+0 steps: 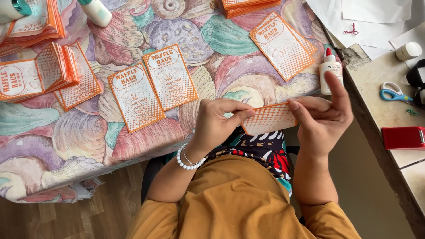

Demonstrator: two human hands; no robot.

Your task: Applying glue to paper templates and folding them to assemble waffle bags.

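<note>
Both my hands hold a small orange-and-white dotted paper bag [269,118] just off the near edge of the table. My left hand [217,125], with a white bead bracelet on its wrist, pinches the bag's left end between thumb and fingers. My right hand [323,117] grips the right end with its thumb, the index finger raised. A white glue bottle with a red tip [330,71] stands right behind my right hand.
Flat orange printed bags [135,96] [170,76] [283,44] lie on the shell-patterned tablecloth [66,137]. Stacks of bags [35,75] sit at the left. Blue-handled scissors [394,94], a red stapler [403,137] and white paper sheets [367,17] are on the right counter.
</note>
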